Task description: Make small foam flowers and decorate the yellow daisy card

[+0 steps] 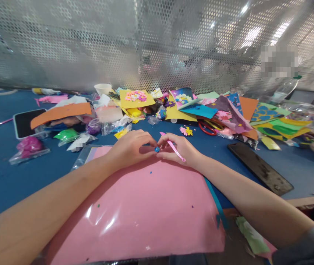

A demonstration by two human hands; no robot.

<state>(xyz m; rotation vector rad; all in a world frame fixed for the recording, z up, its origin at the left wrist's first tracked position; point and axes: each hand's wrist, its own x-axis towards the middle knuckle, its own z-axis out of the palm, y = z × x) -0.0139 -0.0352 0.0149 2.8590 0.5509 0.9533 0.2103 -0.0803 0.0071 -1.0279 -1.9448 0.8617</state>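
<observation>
A small blue piece (157, 149) sits between the fingertips of both hands, above the far part of a pink sheet (145, 209) in clear plastic. My left hand (134, 146) is curved, its thumb and index finger pinching the piece from the left. From the right, my right hand (180, 149) meets it with bent fingers and also holds a pink tool (175, 148), which slants across the fingers. Tiny blue, green and dark bits lie on the sheet. Beyond the hands are a pink and a yellow paper flower (189, 131).
Bags of clay, such as a magenta one (30, 147) and a green one (66, 135), lie left. Coloured papers, a white cup (103, 88) and red-handled scissors (206, 128) line the back. A dark phone (260, 167) lies right, another (27, 123) left. A perforated metal screen stands behind.
</observation>
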